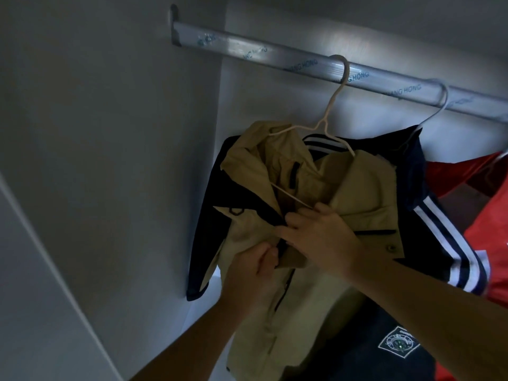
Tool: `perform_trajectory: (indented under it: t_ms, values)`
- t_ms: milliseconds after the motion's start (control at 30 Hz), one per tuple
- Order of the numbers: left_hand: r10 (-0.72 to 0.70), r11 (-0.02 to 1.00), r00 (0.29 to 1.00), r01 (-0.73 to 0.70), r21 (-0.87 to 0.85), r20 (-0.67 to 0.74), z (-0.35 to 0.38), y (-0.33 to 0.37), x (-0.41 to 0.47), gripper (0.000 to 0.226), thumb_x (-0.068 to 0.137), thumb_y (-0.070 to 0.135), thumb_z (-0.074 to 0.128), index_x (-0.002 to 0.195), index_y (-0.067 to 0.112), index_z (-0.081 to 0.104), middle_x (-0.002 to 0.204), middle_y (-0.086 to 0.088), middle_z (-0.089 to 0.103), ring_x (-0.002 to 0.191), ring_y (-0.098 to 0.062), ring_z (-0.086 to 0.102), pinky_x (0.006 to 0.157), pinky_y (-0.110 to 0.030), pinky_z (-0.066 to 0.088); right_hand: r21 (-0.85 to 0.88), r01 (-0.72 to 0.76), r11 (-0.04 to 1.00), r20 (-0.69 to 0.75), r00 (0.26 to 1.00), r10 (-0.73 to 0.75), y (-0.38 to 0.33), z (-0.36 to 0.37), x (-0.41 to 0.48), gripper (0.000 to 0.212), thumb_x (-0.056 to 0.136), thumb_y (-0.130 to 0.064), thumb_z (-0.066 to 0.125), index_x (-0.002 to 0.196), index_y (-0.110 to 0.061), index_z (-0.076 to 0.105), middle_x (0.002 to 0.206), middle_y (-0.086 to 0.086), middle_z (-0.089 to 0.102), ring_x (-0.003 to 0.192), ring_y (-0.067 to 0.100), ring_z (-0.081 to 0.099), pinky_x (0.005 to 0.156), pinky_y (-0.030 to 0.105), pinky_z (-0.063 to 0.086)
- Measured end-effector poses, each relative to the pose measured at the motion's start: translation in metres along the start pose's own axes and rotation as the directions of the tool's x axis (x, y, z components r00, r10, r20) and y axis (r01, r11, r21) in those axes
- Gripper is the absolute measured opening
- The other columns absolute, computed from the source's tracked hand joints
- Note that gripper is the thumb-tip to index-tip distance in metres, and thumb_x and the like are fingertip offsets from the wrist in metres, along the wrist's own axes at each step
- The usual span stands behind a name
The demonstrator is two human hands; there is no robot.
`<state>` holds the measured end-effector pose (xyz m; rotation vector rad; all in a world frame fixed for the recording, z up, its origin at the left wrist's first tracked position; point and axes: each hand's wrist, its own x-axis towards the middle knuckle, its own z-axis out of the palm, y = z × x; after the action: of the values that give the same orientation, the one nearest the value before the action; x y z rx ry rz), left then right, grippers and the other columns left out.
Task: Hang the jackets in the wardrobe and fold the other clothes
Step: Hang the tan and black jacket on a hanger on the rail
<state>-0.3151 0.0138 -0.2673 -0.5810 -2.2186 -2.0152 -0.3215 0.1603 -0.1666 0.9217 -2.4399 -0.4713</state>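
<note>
- The khaki fabric jacket [357, 188] hangs on a thin white wire hanger [334, 105] from the silver metal wardrobe rail [247, 50]. It looks light, soft and limp, best held by its front edges.
- The left hand [247, 270] and right hand [324, 237] have their fingers pinching its front opening.
- Three garments hang: this one, one navy white-striped jacket [439, 215] behind it, one red garment [489, 243] beside that. Two hanger hooks show plainly.

One beige jacket [357, 188]; one navy jacket [431, 188]; one red jacket [492, 243]; two hands [250, 270] [321, 237]; one rail [275, 54]
</note>
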Motion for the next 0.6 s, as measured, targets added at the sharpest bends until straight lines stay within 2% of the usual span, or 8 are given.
perform_trajectory:
  t_ms: [100,167,233,300,400,433,500,600]
  values:
    - [-0.057,0.998,0.997,0.055,-0.035,-0.050,-0.007,0.008,0.000,0.033,0.089,0.018,0.037,0.056,0.013,0.037,0.054,0.001,0.040,0.052,-0.006,0.036,0.053,-0.025,0.029,-0.005,0.015,1.000,0.035,0.999,-0.015,-0.001,-0.001,0.006,0.011,0.067,-0.028,0.078,0.069,-0.025,0.067,0.069,-0.004,0.058,0.056,0.016,0.058,0.053,0.025,0.038]
    - [-0.098,0.995,0.988,0.100,0.011,-0.122,-0.014,0.001,0.001,0.035,0.092,0.007,0.036,0.058,0.010,0.045,0.057,0.000,0.045,0.054,-0.007,0.039,0.053,-0.023,0.033,0.072,-0.056,0.996,0.039,0.998,0.053,-0.003,-0.005,0.010,0.015,0.080,-0.031,0.058,0.070,-0.024,0.066,0.067,-0.005,0.059,0.056,0.014,0.058,0.049,0.024,0.039]
    - [-0.095,0.978,0.993,0.105,0.179,-0.062,-0.015,-0.011,0.004,0.030,0.094,0.014,0.037,0.085,0.003,0.064,0.081,-0.009,0.062,0.073,-0.013,0.055,0.068,-0.021,0.043,0.175,-0.143,0.974,0.005,0.989,0.145,-0.004,-0.010,0.013,0.025,0.084,-0.029,0.046,0.069,-0.020,0.065,0.059,-0.006,0.058,0.049,0.012,0.055,0.043,0.022,0.041]
    - [-0.136,0.933,0.989,0.109,0.342,0.054,-0.008,-0.010,0.009,0.039,0.094,0.032,0.044,0.118,0.005,0.060,0.113,-0.010,0.061,0.102,-0.017,0.056,0.090,-0.020,0.041,0.239,-0.152,0.959,-0.032,0.986,0.164,-0.002,-0.012,0.016,0.024,0.084,-0.017,0.052,0.062,-0.016,0.062,0.049,-0.004,0.054,0.039,0.011,0.048,0.038,0.019,0.037]
    - [-0.126,0.907,0.989,0.084,0.412,0.076,0.008,0.006,0.018,0.064,0.079,0.060,0.034,0.113,0.012,0.060,0.108,-0.002,0.063,0.098,-0.017,0.059,0.087,-0.027,0.046,0.184,-0.038,0.982,-0.044,0.998,0.047,0.002,-0.019,0.021,0.024,0.072,-0.007,0.059,0.050,-0.014,0.052,0.039,-0.003,0.046,0.031,0.010,0.041,0.037,0.013,0.031]
    - [-0.111,0.891,0.992,0.075,0.448,0.055,0.012,0.008,0.023,0.056,0.082,0.057,0.037,0.109,0.013,0.061,0.103,-0.003,0.065,0.094,-0.019,0.060,0.084,-0.029,0.047,0.154,-0.002,0.988,-0.012,1.000,0.004,0.003,-0.024,0.022,0.024,0.072,-0.010,0.059,0.050,-0.015,0.053,0.038,-0.004,0.046,0.030,0.010,0.041,0.037,0.013,0.034]
    - [-0.047,0.824,0.998,0.055,0.564,-0.028,0.016,0.011,0.031,0.028,0.092,0.032,0.049,0.108,0.014,0.061,0.100,-0.006,0.066,0.093,-0.024,0.061,0.080,-0.032,0.045,0.071,0.070,0.995,0.048,0.996,-0.073,0.003,-0.033,0.024,0.023,0.065,-0.009,0.071,0.050,-0.016,0.055,0.037,-0.004,0.046,0.030,0.012,0.043,0.045,0.013,0.033]
    - [0.046,0.724,0.998,-0.007,0.690,-0.037,0.015,0.014,0.033,0.022,0.091,0.020,0.053,0.111,0.014,0.060,0.101,-0.008,0.066,0.094,-0.028,0.061,0.080,-0.034,0.044,-0.038,0.091,0.995,0.067,0.994,-0.089,0.011,-0.044,0.030,0.035,0.041,0.000,0.085,0.049,-0.015,0.054,0.035,-0.003,0.042,0.028,0.015,0.040,0.049,0.017,0.027]
